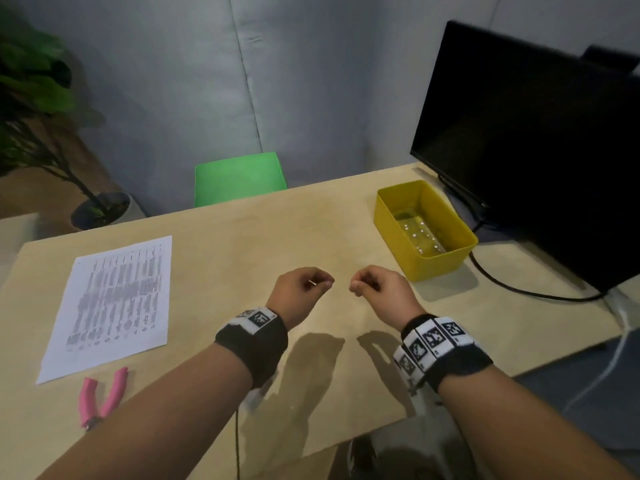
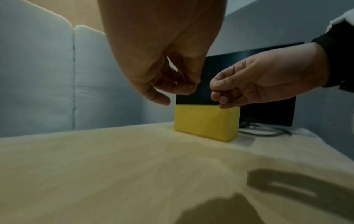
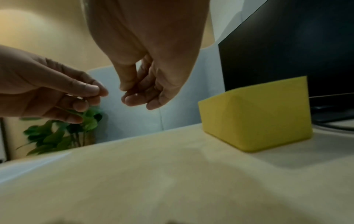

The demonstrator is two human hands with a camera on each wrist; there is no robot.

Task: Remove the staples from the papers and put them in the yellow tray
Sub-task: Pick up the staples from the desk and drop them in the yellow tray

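Both hands hover above the middle of the wooden table (image 1: 242, 244), fingertips almost meeting. My left hand (image 1: 322, 284) pinches a small metal staple (image 1: 312, 282) between thumb and forefinger; a glint of it shows in the right wrist view, in the left hand (image 3: 90, 94). My right hand (image 1: 356, 285) has its fingers curled, thumb against forefinger, with nothing visible in it (image 3: 130, 94). The yellow tray (image 1: 433, 268) stands just right of the right hand, with several staples (image 1: 420, 237) on its bottom. The printed paper (image 1: 114, 303) lies flat at the left.
Pink-handled pliers (image 1: 104, 396) lie below the paper near the front edge. A black monitor (image 1: 536, 143) stands behind the tray, its cable (image 1: 519, 289) running across the table's right side. Beyond the far edge are a green chair (image 1: 239, 178) and a potted plant (image 1: 34, 98).
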